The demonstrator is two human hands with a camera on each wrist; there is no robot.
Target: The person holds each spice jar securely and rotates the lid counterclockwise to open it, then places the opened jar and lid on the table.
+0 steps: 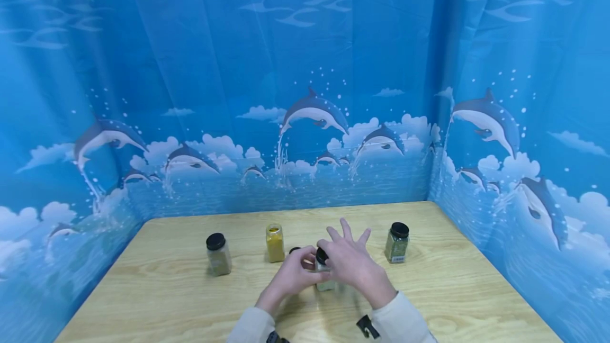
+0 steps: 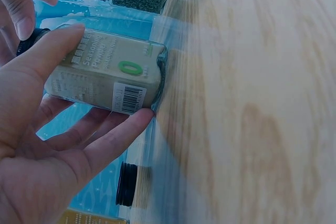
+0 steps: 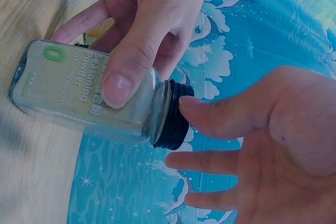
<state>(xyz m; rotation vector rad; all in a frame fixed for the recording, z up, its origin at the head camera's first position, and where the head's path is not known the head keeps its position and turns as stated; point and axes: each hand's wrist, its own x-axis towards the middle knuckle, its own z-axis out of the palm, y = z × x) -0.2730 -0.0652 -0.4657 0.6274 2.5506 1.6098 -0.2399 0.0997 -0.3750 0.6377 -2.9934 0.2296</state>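
Note:
My left hand (image 1: 296, 275) grips a clear, square seasoning powder jar (image 2: 107, 72) of pale powder. Its thumb lies along the label, with the fingers on the other side. The jar tilts in the wrist views, its base near the tabletop. On its black lid (image 3: 176, 115) rests the thumb of my right hand (image 1: 355, 262). The head view shows that hand's index finger bent to the lid too, while its other fingers spread away from it. Just left of the jar, partly behind my left hand, sits a loose black lid (image 2: 126, 184).
An uncapped jar of yellow powder (image 1: 275, 245) stands behind my left hand. Farther left is a black-lidded jar (image 1: 220, 257) of pale brown contents. A jar of green flakes (image 1: 397, 245) stands to the right. Blue dolphin curtains (image 1: 305, 68) border the wooden table (image 1: 157, 285).

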